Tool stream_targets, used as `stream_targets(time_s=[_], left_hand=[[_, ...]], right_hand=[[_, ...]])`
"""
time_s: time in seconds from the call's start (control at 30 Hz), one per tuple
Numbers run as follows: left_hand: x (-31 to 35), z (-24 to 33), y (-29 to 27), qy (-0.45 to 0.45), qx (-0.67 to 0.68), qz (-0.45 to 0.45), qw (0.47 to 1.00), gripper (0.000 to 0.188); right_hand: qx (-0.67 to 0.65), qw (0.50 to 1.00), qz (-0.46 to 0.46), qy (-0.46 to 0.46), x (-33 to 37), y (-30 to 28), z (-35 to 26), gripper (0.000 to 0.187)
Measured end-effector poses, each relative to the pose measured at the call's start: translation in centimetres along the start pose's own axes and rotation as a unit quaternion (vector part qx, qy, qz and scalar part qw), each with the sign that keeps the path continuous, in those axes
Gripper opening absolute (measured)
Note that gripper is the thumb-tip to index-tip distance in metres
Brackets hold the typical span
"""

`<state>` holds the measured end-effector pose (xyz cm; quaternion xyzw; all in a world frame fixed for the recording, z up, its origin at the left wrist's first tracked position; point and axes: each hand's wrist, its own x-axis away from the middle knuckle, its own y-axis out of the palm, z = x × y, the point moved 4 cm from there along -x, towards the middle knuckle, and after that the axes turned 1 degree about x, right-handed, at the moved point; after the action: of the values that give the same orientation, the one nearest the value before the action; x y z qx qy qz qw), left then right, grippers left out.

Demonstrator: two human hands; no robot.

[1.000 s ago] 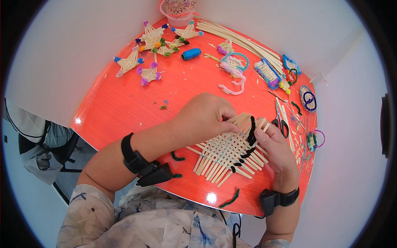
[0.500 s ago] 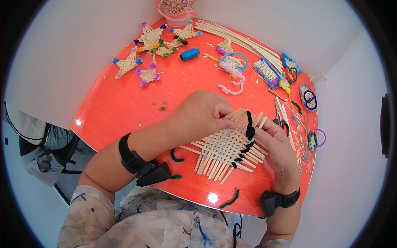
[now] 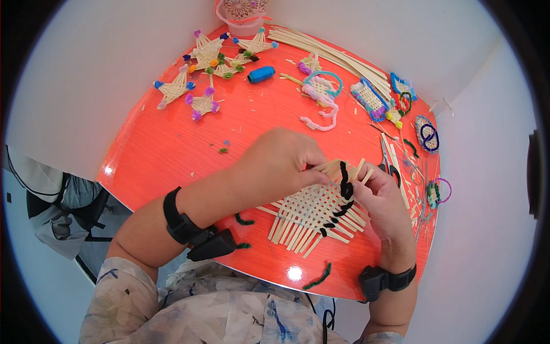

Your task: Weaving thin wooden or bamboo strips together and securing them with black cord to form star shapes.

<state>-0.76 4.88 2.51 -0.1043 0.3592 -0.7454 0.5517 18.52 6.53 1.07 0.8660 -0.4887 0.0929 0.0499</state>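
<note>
1. The left hand is pinching the weave.
2. The right hand grasps its other side, beside the black cord.
3. The weave is near the table's front edge (toward the right corner).

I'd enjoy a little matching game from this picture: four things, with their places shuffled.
1. Woven mat
2. Spool
3. Scissors
4. Pink basket

A. Blue, near the woven stars
B. At the red table's far edge
C. Held by left hand and right hand
D. Just beyond the right hand

Pairs: 1-C, 2-A, 3-D, 4-B
</note>
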Motion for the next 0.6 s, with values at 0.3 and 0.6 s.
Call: stream_targets(time_s=[0.3, 0.6], left_hand=[[0.07, -0.47, -0.01, -0.021, 0.031, 0.017, 0.999, 0.015], [0.09, -0.08, 0.11, 0.015, 0.047, 0.014, 0.999, 0.016]], right_hand=[[-0.036, 0.999, -0.004, 0.017, 0.33, 0.68, -0.56, 0.013], [-0.066, 0.998, -0.008, 0.006, 0.23, 0.45, 0.00, 0.009]])
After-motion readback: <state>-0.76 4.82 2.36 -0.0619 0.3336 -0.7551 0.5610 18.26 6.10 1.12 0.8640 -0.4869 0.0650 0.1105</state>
